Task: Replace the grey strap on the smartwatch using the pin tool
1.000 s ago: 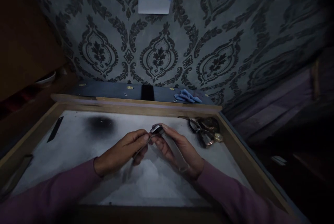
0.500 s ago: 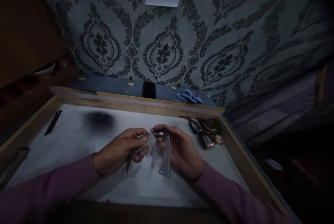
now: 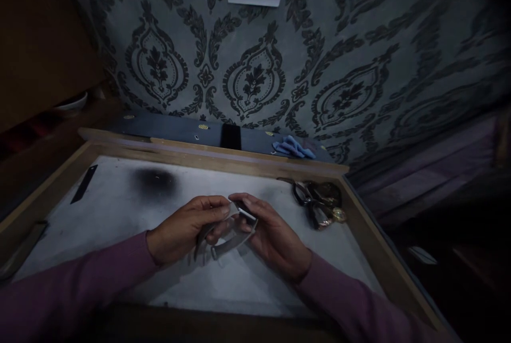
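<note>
Between my hands is a wristwatch with a dark rectangular face and a light grey strap. My right hand grips the watch case at its edges, fingers curled behind it. The thumb and fingers of my left hand pinch the strap end beside the case. One length of strap hangs below the case in a curve toward the left, and another droops under my left fingers. Both hands are above the white bottom of a shallow wooden tray.
Several watches lie heaped at the tray's right. A dark flat strip rests at far left, with a long grey object nearer. Behind the rim are a black phone-like rectangle and a crumpled blue cloth, before a patterned wall.
My right hand has turned the watch, so its dark face now shows. The hanging strap has swung from nearly vertical to slanting down left.
</note>
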Demonstrator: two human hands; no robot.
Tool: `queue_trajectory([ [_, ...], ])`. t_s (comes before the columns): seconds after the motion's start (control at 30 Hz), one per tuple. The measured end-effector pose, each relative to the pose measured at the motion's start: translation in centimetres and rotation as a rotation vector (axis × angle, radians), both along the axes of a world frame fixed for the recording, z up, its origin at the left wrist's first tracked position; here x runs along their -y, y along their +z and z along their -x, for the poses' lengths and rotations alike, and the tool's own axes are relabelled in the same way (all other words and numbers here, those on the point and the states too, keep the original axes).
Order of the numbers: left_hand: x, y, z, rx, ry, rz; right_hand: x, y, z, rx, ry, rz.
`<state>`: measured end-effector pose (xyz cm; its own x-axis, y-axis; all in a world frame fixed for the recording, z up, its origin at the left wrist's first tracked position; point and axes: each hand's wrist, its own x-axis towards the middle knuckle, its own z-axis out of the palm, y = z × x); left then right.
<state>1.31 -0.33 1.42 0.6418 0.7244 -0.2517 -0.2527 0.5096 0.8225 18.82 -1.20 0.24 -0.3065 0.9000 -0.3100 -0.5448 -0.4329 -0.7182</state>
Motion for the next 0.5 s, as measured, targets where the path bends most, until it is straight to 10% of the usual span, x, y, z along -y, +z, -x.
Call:
queue_trajectory([
  [0.5, 0.65, -0.12, -0.63, 0.04, -0.11, 0.035, 0.82, -0.1, 0.69, 0.279, -0.05, -0.139],
])
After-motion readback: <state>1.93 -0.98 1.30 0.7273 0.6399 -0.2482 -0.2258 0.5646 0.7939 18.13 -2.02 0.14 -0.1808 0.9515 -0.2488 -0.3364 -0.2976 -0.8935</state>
